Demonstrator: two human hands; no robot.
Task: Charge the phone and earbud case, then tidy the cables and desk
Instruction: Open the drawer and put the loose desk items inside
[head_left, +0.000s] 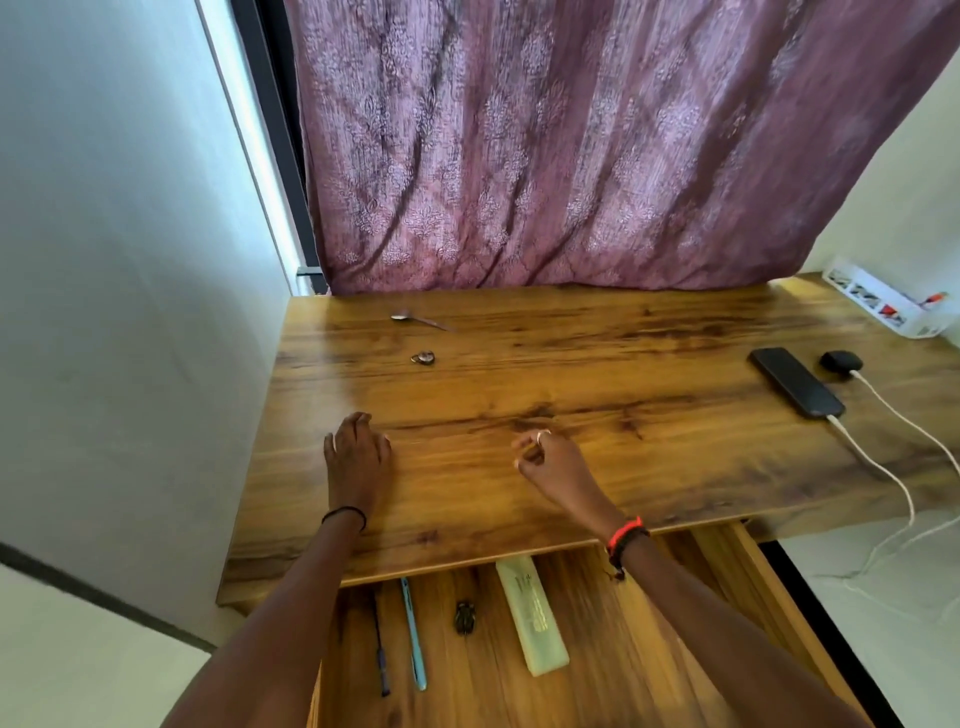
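A black phone (796, 382) lies at the right of the wooden desk (571, 364) with a white cable (878, 467) plugged into its near end. Beside it sits a black earbud case (840, 360), and a second white cable (914, 423) runs from it over the desk's right edge. My left hand (357, 453) rests on the desk at the front left, fingers relaxed. My right hand (543, 457) hovers over the front middle with loosely curled fingers, holding nothing.
A spoon (418, 318) and a small ring-like object (423, 357) lie at the back left. A white power strip (878, 300) sits at the back right corner. The open drawer (597, 649) below holds two pens, a small dark object and a pale rectangular case. A purple curtain hangs behind.
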